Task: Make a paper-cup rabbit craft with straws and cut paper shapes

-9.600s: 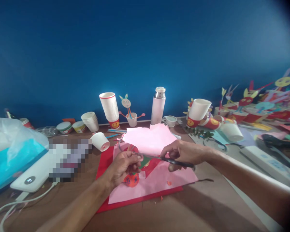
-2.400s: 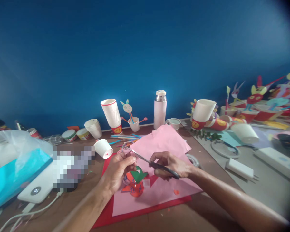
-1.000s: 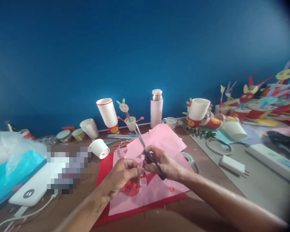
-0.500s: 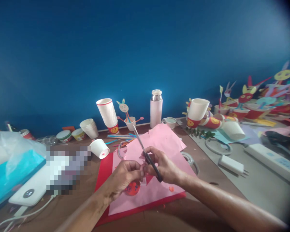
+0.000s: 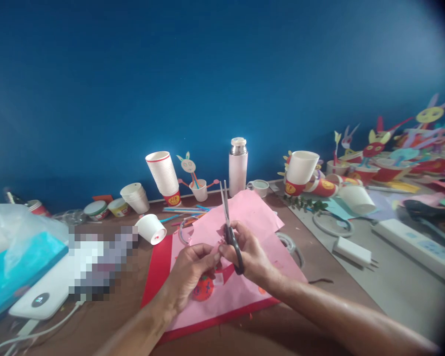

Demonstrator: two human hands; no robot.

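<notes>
My right hand (image 5: pixel 250 249) is closed round the black handles of a pair of scissors (image 5: pixel 226 210); the blades point up and away and stand slightly apart. Close beside it, my left hand (image 5: pixel 196 267) pinches a small piece of pink paper (image 5: pixel 220 248), mostly hidden by the fingers. Both hands are over a pink sheet (image 5: pixel 252 287) lying on red paper (image 5: pixel 152 282). An orange-red paper disc (image 5: pixel 203 289) with blue marks rests under my left hand. Beyond the hands lies another pink paper sheet (image 5: pixel 250 212).
A pale flask (image 5: pixel 238 170), stacked paper cups (image 5: pixel 163 173) and a rabbit figure in a cup (image 5: pixel 199 190) stand along the blue wall. A tipped cup (image 5: pixel 152 230) and a power bank (image 5: pixel 40 296) are left. A power strip (image 5: pixel 415 247) and charger (image 5: pixel 354 253) lie right.
The scissors have turned more upright and their blades have parted. Both hands stay close together over the pink sheet. The view has shifted slightly.
</notes>
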